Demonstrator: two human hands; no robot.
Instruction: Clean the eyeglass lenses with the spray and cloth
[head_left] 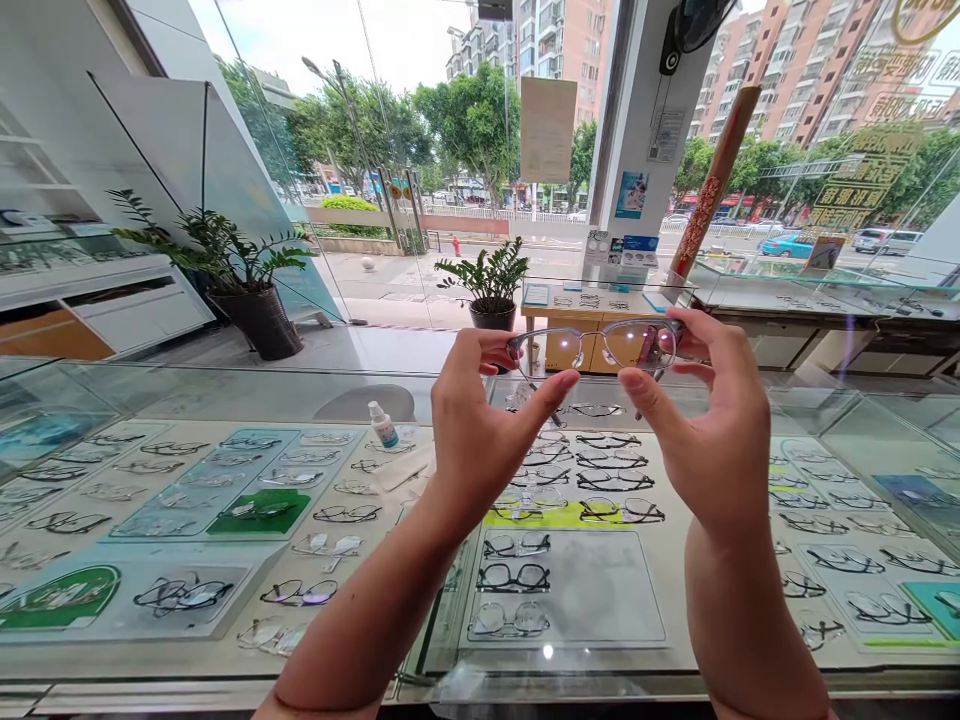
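Observation:
Both hands hold up one pair of eyeglasses [592, 338], raised above a glass display counter. The frame has a dark upper rim, clear lenses and nose pads; small light reflections show on the lenses. My left hand [484, 420] is closed on the left end of the frame, thumb below and fingers behind. At the opposite end my right hand [709, 430] grips the frame the same way. Below the hands, several rows of eyeglasses [611, 460] lie in the counter. A white spray bottle [383, 425] and a pale cloth [403, 470] are left of my left forearm.
The glass counter [570, 590] spans the front, with more eyeglasses to both sides. Beyond it stand a potted plant [491, 285], a larger potted plant [259, 310] and a wooden display cabinet [555, 345]. Large windows face a street with trees.

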